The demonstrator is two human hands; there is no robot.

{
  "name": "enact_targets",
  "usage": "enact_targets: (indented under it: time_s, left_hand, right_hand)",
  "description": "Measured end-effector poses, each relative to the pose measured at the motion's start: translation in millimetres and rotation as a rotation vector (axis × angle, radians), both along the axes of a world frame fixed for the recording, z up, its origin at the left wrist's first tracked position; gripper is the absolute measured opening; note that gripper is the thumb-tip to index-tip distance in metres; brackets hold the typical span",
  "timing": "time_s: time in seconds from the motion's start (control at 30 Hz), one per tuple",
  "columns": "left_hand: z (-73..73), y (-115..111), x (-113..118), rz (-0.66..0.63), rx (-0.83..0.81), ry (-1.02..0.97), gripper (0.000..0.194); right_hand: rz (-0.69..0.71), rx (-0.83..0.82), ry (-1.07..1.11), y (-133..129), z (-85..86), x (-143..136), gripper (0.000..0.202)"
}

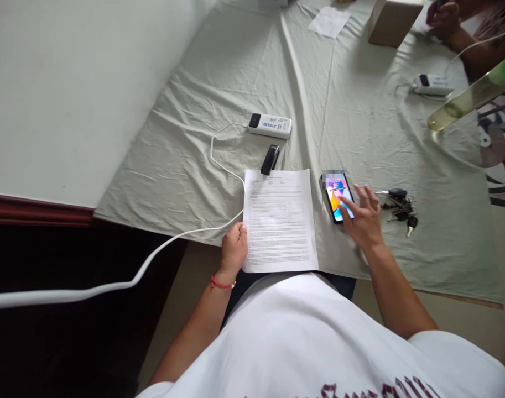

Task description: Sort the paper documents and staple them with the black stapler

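A printed sheet of paper [279, 226] lies at the table's near edge, its lower left side in my left hand [234, 247], whose fingers are closed on it. My right hand [365, 218] is over the lower right part of a phone [338, 198] with a lit, colourful screen. Its fingers are spread, and a fingertip is at the screen. The phone lies on the cloth to the right of the paper. A black stapler [270, 160] rests at the paper's top edge. Right of my right hand is a bunch of keys [398, 203].
Beyond the stapler a white power bank [270, 126] trails a white cable [152, 257] past the paper. On the green tablecloth [186, 143] are a cardboard box [393, 22], another power bank [435, 84] and a bottle [463, 108]. Another person's hand shows at the top right.
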State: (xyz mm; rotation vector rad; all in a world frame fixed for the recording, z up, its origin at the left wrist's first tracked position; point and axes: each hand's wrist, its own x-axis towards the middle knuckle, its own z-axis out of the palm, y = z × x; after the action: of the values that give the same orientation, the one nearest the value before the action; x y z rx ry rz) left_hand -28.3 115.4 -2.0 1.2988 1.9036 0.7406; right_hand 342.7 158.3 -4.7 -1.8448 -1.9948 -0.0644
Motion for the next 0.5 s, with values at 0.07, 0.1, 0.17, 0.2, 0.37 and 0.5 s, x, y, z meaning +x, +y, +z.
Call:
enact_targets:
  time_s: [0.07,0.1,0.17,0.2,0.37,0.5]
  left_hand:
    - [0.8,1,0,-0.001,0.0,0.001,0.032]
    - [1.2,1,0,-0.001,0.0,0.0,0.031]
    - [1.4,2,1,0.001,0.0,-0.003,0.03]
    - [1.1,2,1,0.005,0.001,-0.004,0.03]
    - [-3.4,2,-1,0.016,0.011,-0.021,0.032]
    - [-4.0,1,-1,0.003,0.017,-0.03,0.031]
  right_hand:
    - [-0.15,0.132,0.035,3,-2.8,11,0.032]
    - [-0.203,0.184,0.054,5,-3.5,16,0.032]
    - [-0.241,0.243,0.089,7,-4.2,24,0.031]
    - [-0.234,0.248,0.108,7,-4.3,27,0.031]
    - [-0.167,0.239,0.182,5,-6.6,24,0.026]
    - [-0.134,0.307,0.179,1,-6.0,14,0.024]
